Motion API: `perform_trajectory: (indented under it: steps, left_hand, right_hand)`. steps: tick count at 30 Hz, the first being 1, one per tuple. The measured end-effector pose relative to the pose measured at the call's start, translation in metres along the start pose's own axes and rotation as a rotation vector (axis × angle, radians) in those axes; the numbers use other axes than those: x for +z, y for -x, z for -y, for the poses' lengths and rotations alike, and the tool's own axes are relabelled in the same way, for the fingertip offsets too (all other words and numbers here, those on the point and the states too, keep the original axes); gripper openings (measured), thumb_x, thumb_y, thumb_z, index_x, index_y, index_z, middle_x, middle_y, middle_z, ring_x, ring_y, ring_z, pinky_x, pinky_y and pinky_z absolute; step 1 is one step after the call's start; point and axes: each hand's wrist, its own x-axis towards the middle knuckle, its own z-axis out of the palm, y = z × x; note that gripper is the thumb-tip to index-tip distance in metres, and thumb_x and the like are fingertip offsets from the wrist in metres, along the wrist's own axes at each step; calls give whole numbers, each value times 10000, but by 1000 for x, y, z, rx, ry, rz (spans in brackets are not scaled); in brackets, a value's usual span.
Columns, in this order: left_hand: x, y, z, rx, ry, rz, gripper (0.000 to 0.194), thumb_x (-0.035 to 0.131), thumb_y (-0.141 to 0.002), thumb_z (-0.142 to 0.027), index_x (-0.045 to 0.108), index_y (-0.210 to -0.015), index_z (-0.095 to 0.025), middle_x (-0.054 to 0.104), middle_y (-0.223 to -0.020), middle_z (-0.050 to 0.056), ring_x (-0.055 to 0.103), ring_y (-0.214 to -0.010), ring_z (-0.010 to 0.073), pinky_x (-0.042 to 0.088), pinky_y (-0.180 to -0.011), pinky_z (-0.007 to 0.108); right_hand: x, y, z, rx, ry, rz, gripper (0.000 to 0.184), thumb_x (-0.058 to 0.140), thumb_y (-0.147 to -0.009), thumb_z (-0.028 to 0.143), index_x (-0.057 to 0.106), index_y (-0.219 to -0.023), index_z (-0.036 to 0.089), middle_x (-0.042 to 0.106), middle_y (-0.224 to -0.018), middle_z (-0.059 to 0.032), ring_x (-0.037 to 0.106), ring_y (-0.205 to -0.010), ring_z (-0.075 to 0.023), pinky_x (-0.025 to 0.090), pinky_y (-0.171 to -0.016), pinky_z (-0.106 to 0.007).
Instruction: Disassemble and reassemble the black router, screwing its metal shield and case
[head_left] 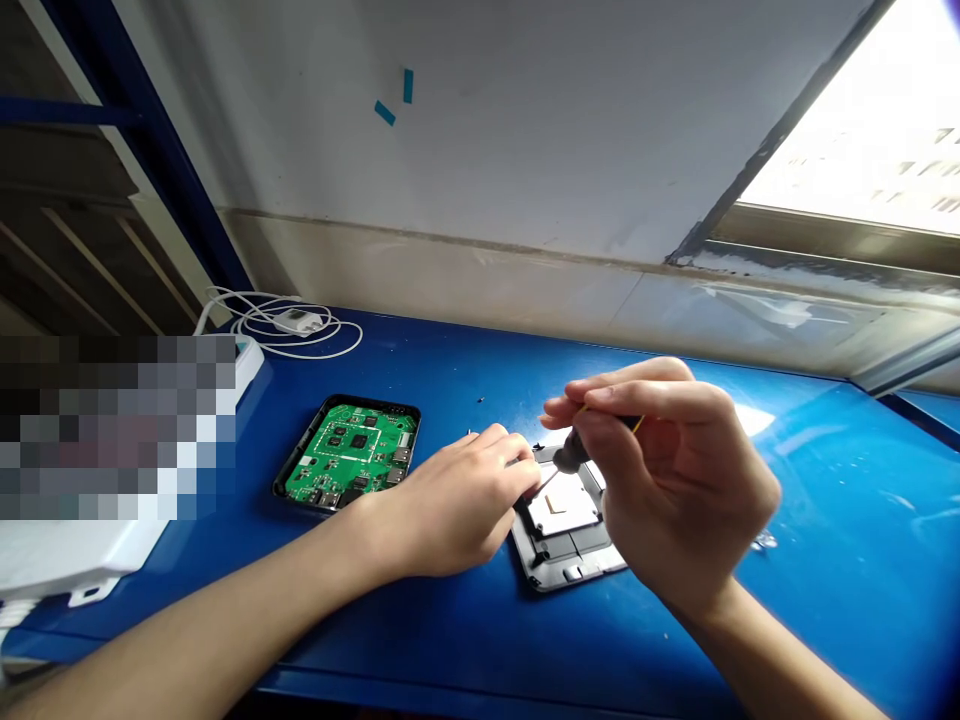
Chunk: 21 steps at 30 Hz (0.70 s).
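Blue surface point(825, 560) set against a pale wall point(487, 120). Far left: white-edged device point(142, 530), upper part blurred; behind it, white plug adapter point(298, 321) with looped cable.

Next, green circuit board point(346, 466) seated in its black casing point(279, 488), components exposed.

Left hand point(469, 490) at left edge of black plastic cover point(559, 575), fingers curled close together; cannot tell whether its grip is clamped on anything. Cover lies interior up, bearing a pale plate point(581, 508) with a small tan pad point(555, 504).

Right hand point(667, 470): grip clamped on screwdriver point(571, 455), shaft slanting down toward plate's far-left corner, beside left fingertips.

Progress, judged: cover and casing are apart, plate is on cover, driver work there appears underway. Fastening at that corner hidden; number of screws outstanding cannot be read. Halves unjoined.
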Motion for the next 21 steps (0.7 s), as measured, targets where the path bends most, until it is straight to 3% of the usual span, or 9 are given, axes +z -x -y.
perform_trajectory:
  steps: [5, 8, 12, 15, 18, 21]
  left_hand:
    - [0, -1, 1, -3, -11, 8, 205, 503, -807, -14, 572, -887, -190, 615, -1027, 44, 532, -920, 206, 505, -781, 328]
    - [0, -1, 1, -12, -10, 8, 199, 513, -815, -27, 583, -910, -188, 619, -1037, 48, 539, -940, 213, 509, -791, 335]
    - [-2, 0, -1, -10, -5, 6, 213, 504, -826, -22, 590, -924, -190, 624, -1083, 48, 543, -966, 217, 513, -793, 338]
    - [-2, 0, -2, -26, -3, -23, 281, 484, -832, -16, 601, -1021, -188, 619, -1140, 58, 537, -1011, 230, 519, -845, 361]
    - [-1, 0, -2, -45, -4, -50, 355, 492, -831, -32, 586, -1142, -175, 612, -1163, 72, 538, -1034, 244, 520, -880, 388]
    - [-1, 0, -1, -46, -25, -71, 384, 500, -835, -50, 568, -1192, -174, 614, -1156, 74, 548, -1028, 253, 523, -853, 388]
  right_hand:
    - [1, 3, 0, 39, -54, 11, 200, 475, -1036, 181, 651, -1121, 229, 760, -1050, -54, 762, -867, -195, 667, -718, -387]
    - [-1, 2, -3, -1, -79, 35, 142, 572, -999, 228, 659, -1112, 219, 726, -1062, -66, 752, -859, -209, 664, -691, -401]
    - [-2, 0, -4, -40, 24, -53, 176, 758, -851, 124, 724, -1003, 205, 678, -913, -21, 713, -738, -168, 617, -582, -328]
    - [-1, 2, -2, 8, 64, -91, 173, 636, -945, 117, 711, -1058, 224, 745, -939, -22, 739, -747, -164, 619, -573, -310]
    - [0, 3, -2, 38, 0, -65, 222, 479, -1033, 173, 680, -1105, 235, 769, -1046, -45, 760, -829, -190, 658, -676, -384]
    - [-1, 3, -3, -21, -30, -30, 151, 603, -983, 245, 694, -1101, 221, 721, -1062, -67, 742, -841, -212, 658, -692, -416]
